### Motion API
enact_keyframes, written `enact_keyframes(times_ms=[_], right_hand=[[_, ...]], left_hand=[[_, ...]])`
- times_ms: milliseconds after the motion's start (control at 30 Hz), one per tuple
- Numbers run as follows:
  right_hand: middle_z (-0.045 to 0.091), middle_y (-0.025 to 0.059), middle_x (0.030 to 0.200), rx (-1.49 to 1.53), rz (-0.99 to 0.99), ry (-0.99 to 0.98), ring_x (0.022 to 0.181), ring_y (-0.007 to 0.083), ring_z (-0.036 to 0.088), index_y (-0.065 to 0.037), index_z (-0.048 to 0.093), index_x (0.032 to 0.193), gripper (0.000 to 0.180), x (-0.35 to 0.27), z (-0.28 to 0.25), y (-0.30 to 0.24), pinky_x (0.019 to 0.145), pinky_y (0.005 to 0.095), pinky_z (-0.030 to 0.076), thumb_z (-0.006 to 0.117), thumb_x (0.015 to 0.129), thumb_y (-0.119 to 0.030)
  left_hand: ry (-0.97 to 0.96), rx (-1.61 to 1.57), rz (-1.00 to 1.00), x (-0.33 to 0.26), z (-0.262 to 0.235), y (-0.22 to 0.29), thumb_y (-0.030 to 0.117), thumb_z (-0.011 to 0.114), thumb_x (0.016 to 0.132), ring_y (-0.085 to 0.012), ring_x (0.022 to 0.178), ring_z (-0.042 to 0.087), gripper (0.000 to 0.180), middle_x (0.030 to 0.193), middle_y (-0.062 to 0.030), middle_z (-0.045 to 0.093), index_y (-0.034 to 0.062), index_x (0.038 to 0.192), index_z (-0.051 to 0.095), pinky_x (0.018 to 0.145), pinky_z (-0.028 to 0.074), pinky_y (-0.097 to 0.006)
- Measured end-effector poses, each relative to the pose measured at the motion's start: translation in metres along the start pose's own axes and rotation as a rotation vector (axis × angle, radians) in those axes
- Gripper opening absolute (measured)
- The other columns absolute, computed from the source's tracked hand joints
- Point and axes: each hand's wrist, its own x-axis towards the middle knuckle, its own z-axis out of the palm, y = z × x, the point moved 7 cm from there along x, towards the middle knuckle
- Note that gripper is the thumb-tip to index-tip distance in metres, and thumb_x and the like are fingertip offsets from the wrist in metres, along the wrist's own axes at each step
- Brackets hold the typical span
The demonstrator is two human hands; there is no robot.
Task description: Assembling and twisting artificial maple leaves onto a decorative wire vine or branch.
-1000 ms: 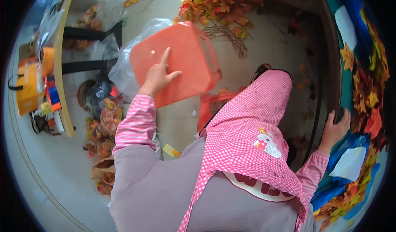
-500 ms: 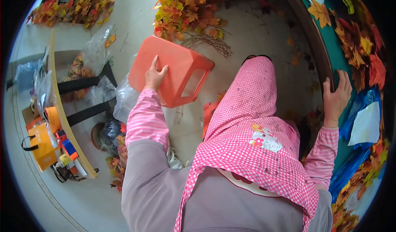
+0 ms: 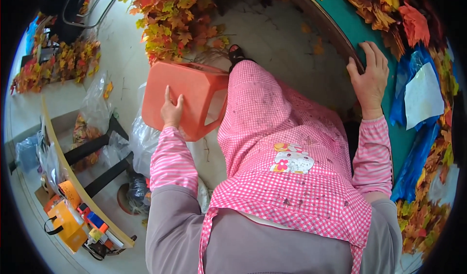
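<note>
My left hand (image 3: 172, 112) is on the top of an orange plastic stool (image 3: 197, 96). Its index finger and thumb lie stretched over the seat, while the other fingers are hidden, seemingly hooked into the seat. The stool is tilted beside my apron-covered leg. On the right, my right hand (image 3: 370, 77) leans on the edge of a green-topped table (image 3: 335, 26), fingers bent a little and apart, holding nothing. A pink checked apron (image 3: 311, 128) covers my lap and legs.
Bunched autumn-leaf garlands (image 3: 175, 21) lie ahead on the floor. Leaves, blue plastic (image 3: 413, 176) and a white sheet (image 3: 424, 96) lie on the table at right. A yellow-edged table (image 3: 73, 169) with tape and tools stands left, near clear plastic bags (image 3: 143, 150).
My view has turned toward the right. The stool, with my left hand on it, now sits closer against my leg. My right hand stays at the table edge.
</note>
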Motion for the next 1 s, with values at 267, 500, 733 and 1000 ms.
enact_keyframes(times_ms=[267,500,733,1000], right_hand=[[0.057,0.0049,0.126,-0.003,0.005,0.000,0.117,0.0279,0.053,-0.013,0.059,0.122,0.045,0.000,0.001,0.000,0.097,0.0405,0.042,0.071,0.080,-0.021],[0.057,0.0045,0.125,-0.032,-0.014,0.006,0.116,0.0275,0.053,-0.014,0.059,0.122,0.045,0.000,0.003,-0.002,0.097,0.0412,0.042,0.070,0.080,-0.024],[0.059,0.0029,0.123,-0.030,-0.025,0.024,0.114,0.0264,0.054,-0.014,0.059,0.120,0.044,0.000,0.001,-0.003,0.095,0.0403,0.043,0.071,0.078,-0.024],[0.059,0.0046,0.124,-0.043,-0.036,0.028,0.114,0.0272,0.055,-0.013,0.060,0.120,0.043,-0.001,0.001,-0.003,0.093,0.0395,0.044,0.073,0.079,-0.023]], left_hand=[[0.012,0.013,-0.018,-0.004,0.000,0.009,0.046,0.067,0.087,-0.0245,0.062,0.063,0.073,0.067,-0.0039,0.060,0.0275,0.150,0.035,0.062,0.051,-0.041],[-0.042,0.037,0.030,0.007,-0.003,0.000,0.048,0.068,0.086,-0.0288,0.067,0.066,0.074,0.074,-0.0083,0.064,0.0228,0.149,0.037,0.064,0.051,-0.042],[0.077,0.195,0.000,0.030,0.003,0.003,0.059,0.053,0.092,-0.0378,0.080,0.068,0.070,0.086,-0.0166,0.070,0.0293,0.151,0.030,0.073,0.052,-0.049],[0.087,0.224,-0.086,0.018,-0.001,0.020,0.055,0.054,0.091,-0.0381,0.083,0.068,0.066,0.090,-0.0194,0.069,0.0243,0.147,0.040,0.074,0.053,-0.050]])
